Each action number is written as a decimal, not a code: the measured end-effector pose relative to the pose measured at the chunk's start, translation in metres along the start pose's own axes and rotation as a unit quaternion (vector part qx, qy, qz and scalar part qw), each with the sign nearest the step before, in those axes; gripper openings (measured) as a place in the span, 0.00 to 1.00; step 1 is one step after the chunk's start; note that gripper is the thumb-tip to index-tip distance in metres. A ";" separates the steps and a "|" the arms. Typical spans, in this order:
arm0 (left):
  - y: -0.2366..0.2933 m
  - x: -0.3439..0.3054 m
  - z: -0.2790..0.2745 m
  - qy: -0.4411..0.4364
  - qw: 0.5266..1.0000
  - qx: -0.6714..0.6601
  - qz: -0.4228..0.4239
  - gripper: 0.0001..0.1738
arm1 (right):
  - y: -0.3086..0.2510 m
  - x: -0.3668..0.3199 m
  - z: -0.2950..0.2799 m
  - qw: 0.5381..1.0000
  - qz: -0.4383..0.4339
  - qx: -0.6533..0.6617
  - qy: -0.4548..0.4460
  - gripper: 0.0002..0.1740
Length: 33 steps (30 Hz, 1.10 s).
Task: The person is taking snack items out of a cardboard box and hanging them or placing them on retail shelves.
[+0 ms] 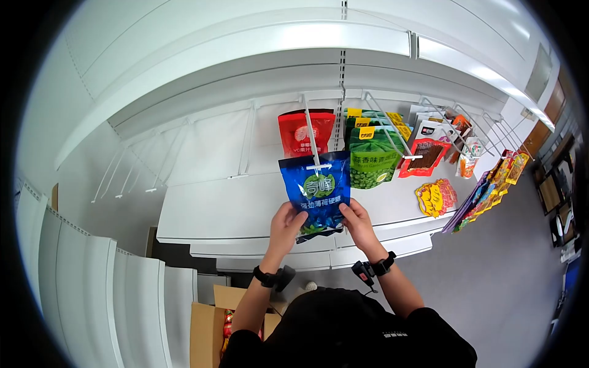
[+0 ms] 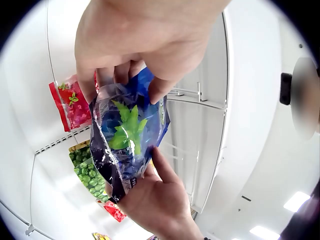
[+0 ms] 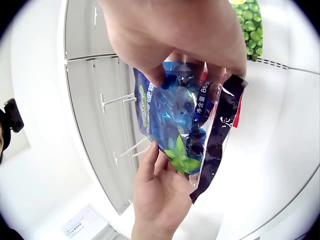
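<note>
Both hands grip a blue candy bag [image 1: 317, 211] by its lower sides, thumbs on the front. My left hand [image 1: 286, 228] is at one edge, my right hand [image 1: 360, 226] at the other. In the left wrist view, the left fingers curl behind the bag [image 2: 131, 127], whose clear window shows a green mint leaf. The right wrist view shows wrapped blue candies inside the bag [image 3: 175, 112] and its dark bottom seam. A white display hook [image 1: 310, 126] reaches forward, its tip overlapping the bag's top. Farther back on that hook hangs a red candy bag [image 1: 297, 138].
Right of the hands hang green bean snack bags [image 1: 371, 161] and red-and-white snack bags [image 1: 424, 154]. Yellow-and-red packets [image 1: 434, 197] lie on the white shelf [image 1: 202, 211]. Bare hooks [image 1: 246, 144] project at left. An open cardboard box [image 1: 205, 331] stands below, and an upper shelf [image 1: 245, 46] overhangs.
</note>
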<state>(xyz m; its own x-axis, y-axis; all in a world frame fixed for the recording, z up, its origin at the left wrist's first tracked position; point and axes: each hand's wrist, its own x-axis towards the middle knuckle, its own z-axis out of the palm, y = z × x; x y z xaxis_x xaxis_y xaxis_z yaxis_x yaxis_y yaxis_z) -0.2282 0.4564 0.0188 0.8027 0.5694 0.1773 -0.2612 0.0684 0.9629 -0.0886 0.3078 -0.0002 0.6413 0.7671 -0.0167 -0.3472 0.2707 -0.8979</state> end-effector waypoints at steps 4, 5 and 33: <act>-0.015 0.015 -0.010 0.003 1.000 -0.008 0.001 0.16 | 0.008 0.017 -0.002 1.000 -0.016 -0.021 0.003 0.13; -0.017 0.019 -0.013 0.000 1.000 -0.006 0.002 0.16 | 0.007 0.020 0.000 1.000 -0.018 -0.019 0.004 0.14; -0.067 0.146 -0.045 0.113 0.964 0.228 0.077 0.24 | 0.025 0.157 -0.004 0.989 -0.089 -0.109 0.040 0.14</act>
<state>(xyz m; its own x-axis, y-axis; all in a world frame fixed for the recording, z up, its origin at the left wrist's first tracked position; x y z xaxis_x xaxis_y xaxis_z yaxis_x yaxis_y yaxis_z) -0.1175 0.5722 -0.0290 0.6232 0.7113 0.3252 -0.0630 -0.3688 0.9274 0.0057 0.4329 -0.0271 0.7344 0.6673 0.1240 -0.0731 0.2594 -0.9630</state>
